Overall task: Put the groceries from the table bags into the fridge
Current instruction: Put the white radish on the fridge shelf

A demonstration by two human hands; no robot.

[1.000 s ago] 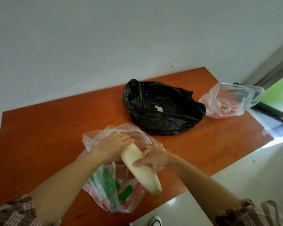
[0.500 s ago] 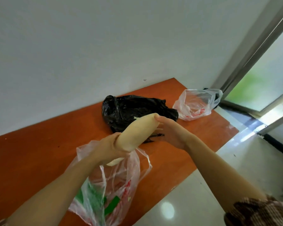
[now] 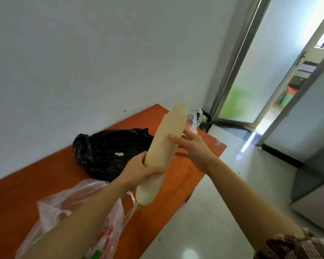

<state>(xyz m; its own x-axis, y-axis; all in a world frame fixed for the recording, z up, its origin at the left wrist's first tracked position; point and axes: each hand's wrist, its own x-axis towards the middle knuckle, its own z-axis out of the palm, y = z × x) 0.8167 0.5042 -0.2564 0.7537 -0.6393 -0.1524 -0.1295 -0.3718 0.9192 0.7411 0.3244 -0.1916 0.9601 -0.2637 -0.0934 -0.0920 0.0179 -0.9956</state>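
Observation:
A long white radish (image 3: 165, 146) is held up in the air above the orange table (image 3: 26, 193), tilted with its cut top up and to the right. My left hand (image 3: 140, 170) grips its lower half. My right hand (image 3: 193, 146) touches its upper side with straight fingers. Below my left arm lies a clear plastic bag (image 3: 67, 206) with red and green print. A black bag (image 3: 108, 150) sits behind the radish. Another clear bag (image 3: 195, 119) peeks out at the table's far right corner.
A grey fridge (image 3: 314, 165) stands at the right on the pale tiled floor (image 3: 213, 212). A doorway with a metal frame (image 3: 238, 58) opens behind the table's right end. A small dark bin (image 3: 207, 120) sits by the door. The white wall runs behind the table.
The radish has come out of the clear bag and risen, its top swinging up to the right. My view has turned right towards the door and fridge.

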